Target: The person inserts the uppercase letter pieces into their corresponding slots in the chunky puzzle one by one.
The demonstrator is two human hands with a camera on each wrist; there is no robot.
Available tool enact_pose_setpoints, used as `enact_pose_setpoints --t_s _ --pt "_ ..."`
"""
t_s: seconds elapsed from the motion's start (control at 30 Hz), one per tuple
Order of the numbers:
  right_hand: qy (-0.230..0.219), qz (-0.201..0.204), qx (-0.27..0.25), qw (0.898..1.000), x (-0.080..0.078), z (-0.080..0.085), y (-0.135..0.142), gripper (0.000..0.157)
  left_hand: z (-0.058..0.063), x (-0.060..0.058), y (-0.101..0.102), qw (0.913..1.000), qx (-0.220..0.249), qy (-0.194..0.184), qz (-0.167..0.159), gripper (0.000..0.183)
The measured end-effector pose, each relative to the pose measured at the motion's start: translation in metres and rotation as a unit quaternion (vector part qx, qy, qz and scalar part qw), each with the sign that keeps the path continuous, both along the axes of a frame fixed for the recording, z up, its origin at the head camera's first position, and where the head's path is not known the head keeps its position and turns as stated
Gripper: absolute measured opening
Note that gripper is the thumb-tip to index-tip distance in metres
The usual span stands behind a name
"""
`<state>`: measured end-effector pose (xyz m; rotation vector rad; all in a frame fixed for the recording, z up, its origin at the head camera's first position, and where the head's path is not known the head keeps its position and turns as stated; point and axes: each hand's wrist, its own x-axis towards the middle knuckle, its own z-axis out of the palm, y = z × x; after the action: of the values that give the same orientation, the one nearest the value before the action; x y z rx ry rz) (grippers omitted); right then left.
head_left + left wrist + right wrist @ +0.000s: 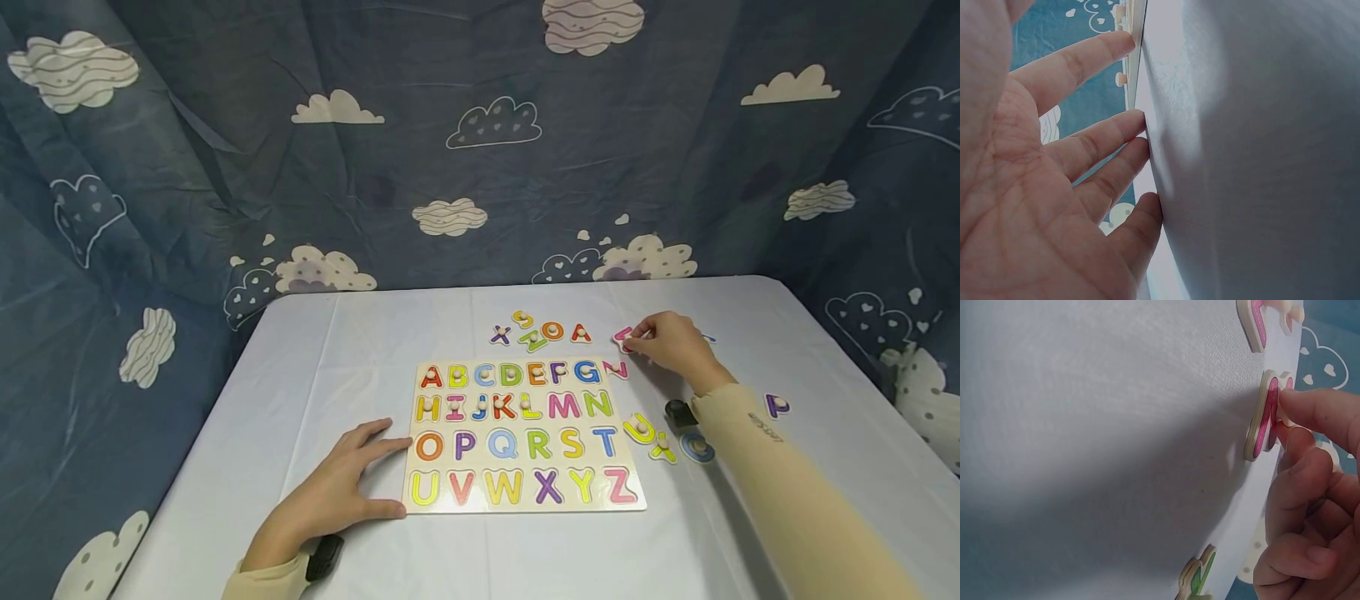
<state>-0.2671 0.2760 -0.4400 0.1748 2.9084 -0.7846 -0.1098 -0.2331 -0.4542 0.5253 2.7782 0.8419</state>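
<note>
My right hand (671,346) pinches a pink letter piece (1266,412) between thumb and finger, beyond the board's far right corner. In the right wrist view the piece stands close to the white cloth; I cannot tell which letter it is. A wooden alphabet board (450,502) lies in the middle of the table. Knobbed pieces fill its places from A to L; the places from M to Z show printed letters without knobs. My left hand (337,479) is spread at the board's left side, index fingertip and thumb at its edge.
Beyond the board lie loose X (500,335), S (522,318), green (533,341), O (552,332) and A (581,333) pieces. Another pink piece (617,369) overlaps its corner. Yellow U (640,429), Y (663,448), a blue piece (697,447) and purple P (777,406) lie right.
</note>
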Motion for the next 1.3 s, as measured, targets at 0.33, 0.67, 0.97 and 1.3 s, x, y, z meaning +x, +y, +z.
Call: enact_pose_setpoints --t_s 0.33,0.67,0.97,1.3 --pt "-0.011 -0.025 0.018 0.999 -0.005 -0.001 -0.004 0.032 0.0 0.0 -0.001 1.0 0.003 0.003 -0.005 0.085" --pt "-0.004 -0.014 0.018 1.0 -0.008 -0.002 -0.006 0.029 0.0 -0.001 0.0 1.0 0.002 -0.003 -0.003 0.086" --pt "-0.017 -0.028 0.025 0.999 -0.007 0.001 -0.004 0.038 -0.001 0.0 0.0 1.0 0.005 -0.001 -0.003 0.085" --pt "-0.028 -0.013 -0.047 0.998 -0.012 -0.009 0.012 0.038 -0.001 -0.001 0.0 1.0 0.003 -0.005 0.001 0.085"
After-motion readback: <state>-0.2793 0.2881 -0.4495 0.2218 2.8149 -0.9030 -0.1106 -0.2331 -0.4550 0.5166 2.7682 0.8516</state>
